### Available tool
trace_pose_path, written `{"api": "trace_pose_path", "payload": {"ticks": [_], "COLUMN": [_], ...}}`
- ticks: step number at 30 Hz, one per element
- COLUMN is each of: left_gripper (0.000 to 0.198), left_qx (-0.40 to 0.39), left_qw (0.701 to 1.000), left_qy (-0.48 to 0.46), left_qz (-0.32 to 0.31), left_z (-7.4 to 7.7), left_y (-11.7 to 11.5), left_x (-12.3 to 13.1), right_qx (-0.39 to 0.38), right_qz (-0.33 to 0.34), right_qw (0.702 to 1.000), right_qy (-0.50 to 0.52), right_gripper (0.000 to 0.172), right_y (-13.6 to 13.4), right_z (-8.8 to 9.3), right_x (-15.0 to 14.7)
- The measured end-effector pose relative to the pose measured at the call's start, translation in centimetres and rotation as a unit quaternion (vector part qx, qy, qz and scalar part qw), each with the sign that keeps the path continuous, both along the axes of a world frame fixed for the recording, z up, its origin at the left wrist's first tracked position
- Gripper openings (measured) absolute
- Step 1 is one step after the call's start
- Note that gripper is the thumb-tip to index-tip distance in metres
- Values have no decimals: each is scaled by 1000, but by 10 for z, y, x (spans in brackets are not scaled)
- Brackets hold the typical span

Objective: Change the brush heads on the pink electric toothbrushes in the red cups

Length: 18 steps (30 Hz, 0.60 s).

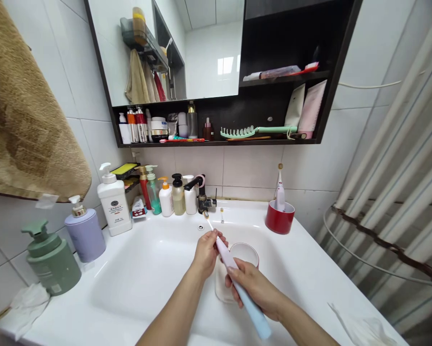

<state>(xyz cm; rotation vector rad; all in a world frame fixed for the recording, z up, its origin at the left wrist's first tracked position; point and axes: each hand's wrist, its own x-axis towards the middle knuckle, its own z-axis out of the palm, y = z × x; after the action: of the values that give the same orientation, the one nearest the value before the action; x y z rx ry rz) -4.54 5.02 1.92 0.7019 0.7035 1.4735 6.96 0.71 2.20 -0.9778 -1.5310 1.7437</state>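
Over the sink [140, 269], both hands are closed on an electric toothbrush [251, 310] whose handle fades from pink to light blue. My left hand [205, 254] pinches the white neck where it meets the handle. Wrapped around the middle of the handle is my right hand [257, 284]. The small brush head [206, 216] points up and away, toward the faucet, and the blue end tilts down toward me. Beneath the hands, a white-lined cup [258, 262] and a pale tray [220, 289] sit in the basin, partly hidden.
A black faucet [201, 194] stands at the back, with several pump bottles [166, 198] to its left. At right, a red cup [278, 223] holds another electric toothbrush [280, 194]. Above hangs a mirrored cabinet [216, 57]. Crumpled white plastic [363, 331] lies on the right counter.
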Motion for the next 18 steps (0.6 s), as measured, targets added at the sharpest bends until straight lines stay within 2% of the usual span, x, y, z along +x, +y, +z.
{"api": "trace_pose_path", "payload": {"ticks": [3,5,9,12,18], "left_gripper": [20,20,21,21,20], "left_qx": [-22,-27,-27,-26,-29], "left_qw": [998,996,996,995,994], "left_qy": [-22,-28,-43,-46,-53], "left_qz": [61,74,79,83,90], "left_z": [0,0,2,2,-2], "left_y": [5,6,4,4,7], "left_x": [-6,-9,-10,-10,-10], "right_qx": [67,90,29,47,44], "right_qz": [-30,-53,-18,-39,-35], "right_qw": [992,985,994,990,990], "right_qy": [-101,-134,-101,-129,-129], "right_gripper": [18,18,22,20,22], "right_y": [0,-1,-5,-8,-10], "right_z": [-4,-6,-2,1,0], "right_x": [-1,-3,-8,-10,-10]}}
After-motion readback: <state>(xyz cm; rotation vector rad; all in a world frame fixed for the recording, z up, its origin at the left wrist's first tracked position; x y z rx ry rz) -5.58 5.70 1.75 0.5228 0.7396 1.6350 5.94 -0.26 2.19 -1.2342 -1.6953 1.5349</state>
